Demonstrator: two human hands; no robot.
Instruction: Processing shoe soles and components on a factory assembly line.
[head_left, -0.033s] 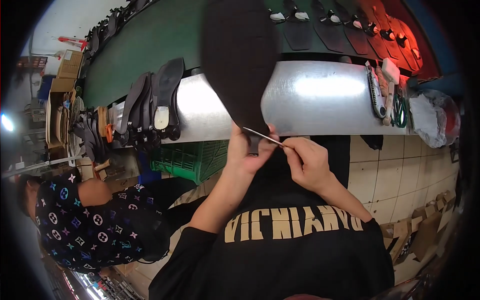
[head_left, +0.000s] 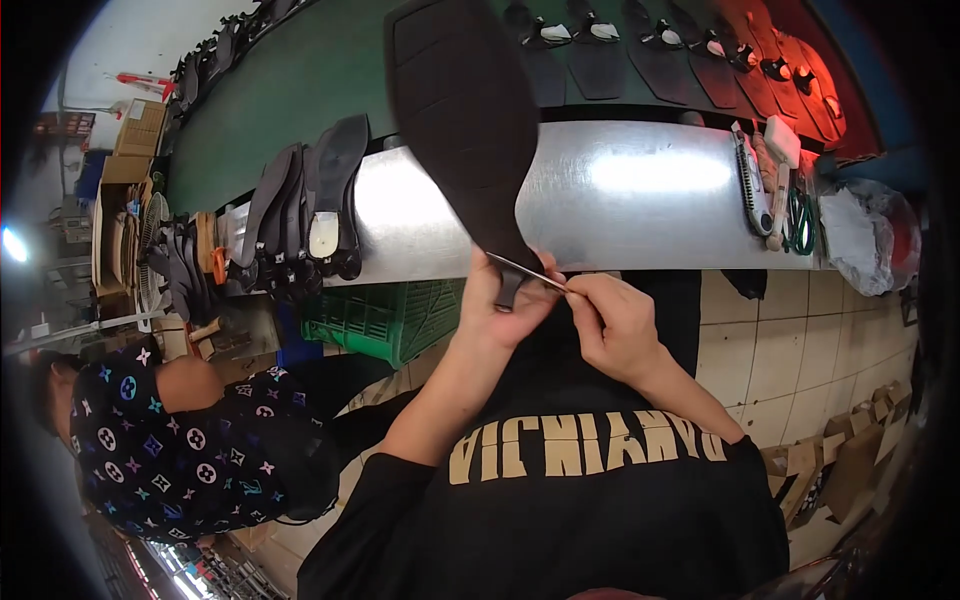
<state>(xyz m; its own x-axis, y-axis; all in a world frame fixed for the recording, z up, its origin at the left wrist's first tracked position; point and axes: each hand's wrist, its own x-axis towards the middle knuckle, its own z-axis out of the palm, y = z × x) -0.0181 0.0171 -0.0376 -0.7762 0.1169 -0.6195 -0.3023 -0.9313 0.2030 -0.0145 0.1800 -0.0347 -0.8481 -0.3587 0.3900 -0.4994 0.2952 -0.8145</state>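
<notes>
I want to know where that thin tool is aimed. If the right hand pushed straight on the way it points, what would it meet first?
Probably the left hand, which grips the narrow end of the dark shoe sole. The right hand points its thin metal tool leftward at it; depth is unclear.

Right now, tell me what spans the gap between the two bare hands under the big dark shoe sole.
A thin metal strip runs from left hand to right hand, head view.

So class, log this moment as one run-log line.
left hand: holds sole | right hand: thin tool at heel | bench: behind
</notes>
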